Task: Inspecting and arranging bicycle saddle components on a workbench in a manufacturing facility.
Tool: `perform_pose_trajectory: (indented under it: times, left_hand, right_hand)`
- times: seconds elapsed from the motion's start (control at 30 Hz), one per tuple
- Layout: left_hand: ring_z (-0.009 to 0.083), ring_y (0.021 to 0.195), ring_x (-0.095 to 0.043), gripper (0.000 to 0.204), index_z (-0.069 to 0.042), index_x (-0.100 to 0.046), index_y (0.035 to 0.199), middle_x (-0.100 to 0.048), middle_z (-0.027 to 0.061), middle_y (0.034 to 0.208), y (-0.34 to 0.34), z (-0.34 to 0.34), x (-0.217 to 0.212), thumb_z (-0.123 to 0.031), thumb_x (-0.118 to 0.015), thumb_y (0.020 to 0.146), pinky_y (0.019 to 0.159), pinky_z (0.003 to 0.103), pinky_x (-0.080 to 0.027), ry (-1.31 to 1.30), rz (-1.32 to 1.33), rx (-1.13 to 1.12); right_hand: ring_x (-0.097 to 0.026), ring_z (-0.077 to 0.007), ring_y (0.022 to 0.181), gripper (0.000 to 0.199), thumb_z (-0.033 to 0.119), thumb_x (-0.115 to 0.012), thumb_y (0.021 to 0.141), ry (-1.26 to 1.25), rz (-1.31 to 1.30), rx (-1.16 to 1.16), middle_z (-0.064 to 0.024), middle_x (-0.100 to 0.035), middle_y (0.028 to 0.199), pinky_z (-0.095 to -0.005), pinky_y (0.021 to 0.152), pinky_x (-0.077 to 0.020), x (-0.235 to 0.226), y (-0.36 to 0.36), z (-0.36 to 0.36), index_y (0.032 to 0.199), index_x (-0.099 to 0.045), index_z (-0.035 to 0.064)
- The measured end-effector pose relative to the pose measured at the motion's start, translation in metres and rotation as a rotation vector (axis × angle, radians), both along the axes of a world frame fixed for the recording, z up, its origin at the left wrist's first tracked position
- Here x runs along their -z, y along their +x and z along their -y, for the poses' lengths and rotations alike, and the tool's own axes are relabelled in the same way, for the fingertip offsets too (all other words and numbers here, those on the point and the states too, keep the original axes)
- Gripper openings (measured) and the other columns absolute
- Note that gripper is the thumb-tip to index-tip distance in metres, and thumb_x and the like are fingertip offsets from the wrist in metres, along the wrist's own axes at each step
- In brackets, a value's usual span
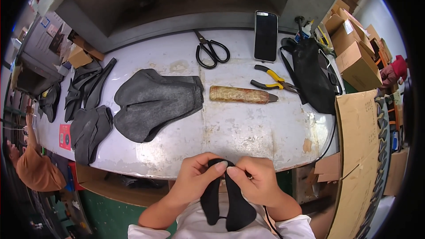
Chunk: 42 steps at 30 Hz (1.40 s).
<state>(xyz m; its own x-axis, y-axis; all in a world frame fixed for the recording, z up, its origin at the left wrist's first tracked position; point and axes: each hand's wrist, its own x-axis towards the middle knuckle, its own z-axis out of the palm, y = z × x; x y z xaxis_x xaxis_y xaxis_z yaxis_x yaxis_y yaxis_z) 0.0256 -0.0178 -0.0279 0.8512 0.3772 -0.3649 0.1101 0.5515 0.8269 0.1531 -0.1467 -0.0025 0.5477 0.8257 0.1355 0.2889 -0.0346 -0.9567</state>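
Observation:
Close to my body, at the table's front edge, I hold a black, U-shaped piece of soft-looking material [239, 208] with two hanging lobes. My left hand [197, 175] pinches its upper bend from the left, thumb on top. From the right, my right hand [256, 177] grips the same bend, the two thumbs nearly meeting. Beyond my hands lies a stack of dark grey cut pieces [157, 99], shaped much like the held one. A knife-like tool with a tape-wrapped handle [239, 94] rests to the right of that stack.
Black-handled scissors [212, 53], a phone [266, 35] propped upright and yellow-black pliers [274, 79] are farther back on the white table [239, 137]. A black bag [314, 75] sits at right beside a cardboard sheet [358, 150]. More dark pieces [90, 130] lie left. Another person [37, 168] is at far left.

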Motion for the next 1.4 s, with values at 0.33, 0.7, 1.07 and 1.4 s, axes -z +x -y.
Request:
perform_pose_trajectory:
  times: [0.33, 0.7, 1.07, 1.4]
  left_hand:
    - [0.0126, 0.077, -0.065, 0.018, 0.004, -0.064, 0.1, -0.068, 0.0081, 0.086, 0.017, -0.012, -0.013, -0.013, -0.063, 0.095, 0.071, 0.027, -0.053, -0.342, 0.065, 0.122]
    - [0.0178, 0.074, -0.067, 0.02, 0.004, -0.068, 0.095, -0.071, 0.0134, 0.086, 0.114, -0.115, -0.126, 0.002, -0.076, 0.078, 0.068, 0.027, -0.052, 1.394, 0.657, -0.373]
    - [0.0121, 0.095, -0.063, 0.031, 0.001, -0.068, 0.11, -0.071, 0.0107, 0.101, 0.222, -0.31, -0.066, -0.025, -0.064, 0.094, 0.087, 0.026, -0.045, 1.24, 0.064, -0.347]
    - [0.042, 0.136, -0.033, 0.046, -0.01, -0.065, 0.108, -0.047, 0.0222, 0.138, 0.208, -0.407, -0.044, -0.049, -0.067, 0.084, 0.111, 0.054, -0.029, 2.182, -0.325, -0.187]
  right_hand:
    - [-0.053, -0.0078, 0.062, 0.03, 0.025, -0.05, 0.103, 0.114, -0.499, -0.061, -0.0044, -0.06, 0.073, -0.0228, 0.055, -0.0427, 0.026, 0.006, 0.001, 0.085, -0.056, 0.002]
    - [-0.047, -0.0087, 0.055, 0.039, 0.034, -0.043, 0.104, 0.289, -0.357, 0.452, -0.0045, -0.054, 0.066, -0.0233, 0.052, -0.0377, 0.068, 0.041, 0.055, 0.087, -0.055, 0.0006]
    - [-0.049, -0.0094, 0.051, 0.033, 0.025, -0.045, 0.102, 0.352, -0.136, 0.436, -0.0053, -0.057, 0.06, -0.0244, 0.048, -0.0389, 0.079, 0.041, 0.063, 0.083, -0.054, -0.0011]
    - [-0.045, -0.0079, 0.052, 0.033, 0.028, -0.048, 0.102, 0.212, -0.209, 0.472, -0.0035, -0.056, 0.065, -0.0227, 0.048, -0.036, 0.065, 0.041, 0.059, 0.088, -0.059, 0.0]
